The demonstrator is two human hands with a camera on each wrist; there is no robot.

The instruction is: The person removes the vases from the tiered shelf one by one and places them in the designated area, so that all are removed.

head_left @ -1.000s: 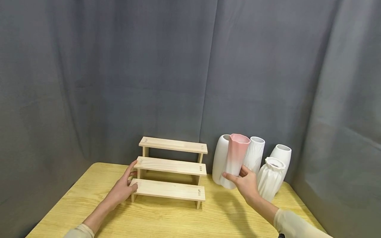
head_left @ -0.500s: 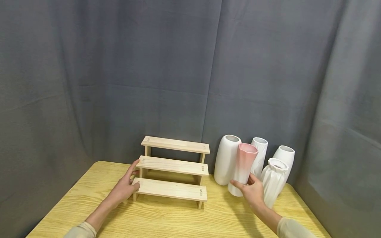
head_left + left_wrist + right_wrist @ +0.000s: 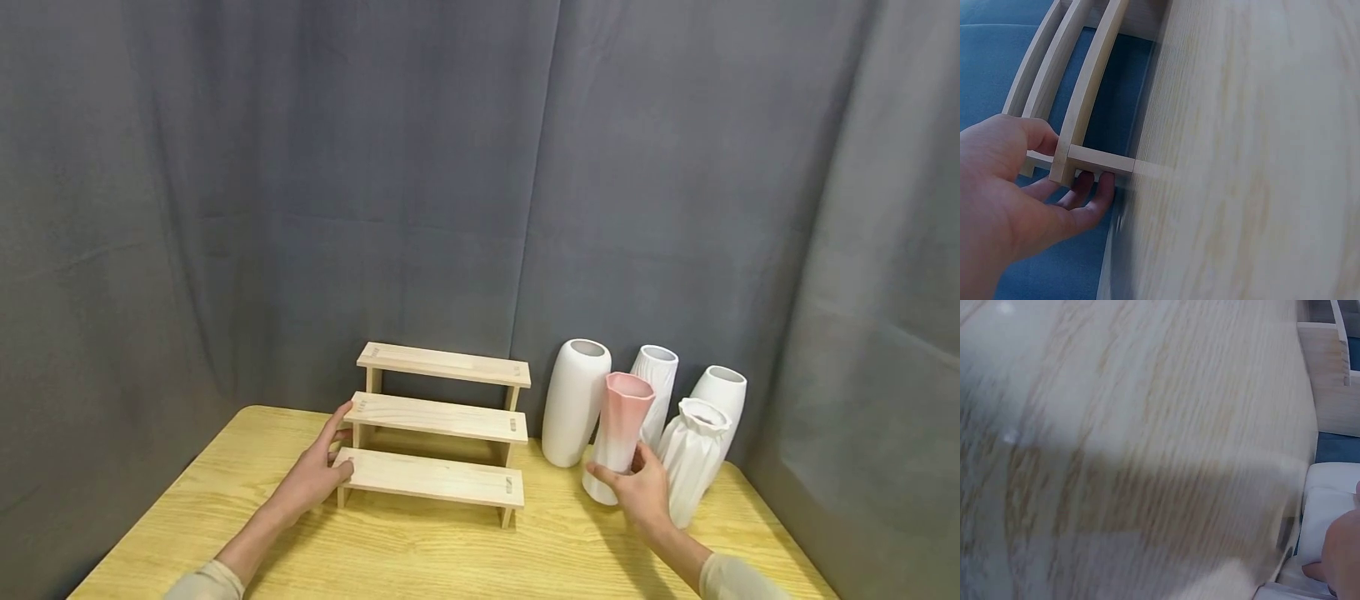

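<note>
A vase, pink at its fluted rim and fading to white below, stands nearly upright in the grip of my right hand. Thumb and fingers are round its lower half; whether its base touches the table I cannot tell. Only a bit of the right hand and white vase surface shows at the right wrist view's edge. My left hand holds the left end of a three-step wooden display stand. In the left wrist view, its thumb lies on the stand's lowest board, fingers curled at the end support.
A smooth white vase stands behind the pink one. To the right are a ribbed white vase, a pleated white vase and another white vase. Grey curtains enclose the wooden table at back and sides.
My right hand has brought the pink-and-white vase down and towards me, slightly right, baring more of the smooth white vase behind. The left hand keeps its hold on the stand.
</note>
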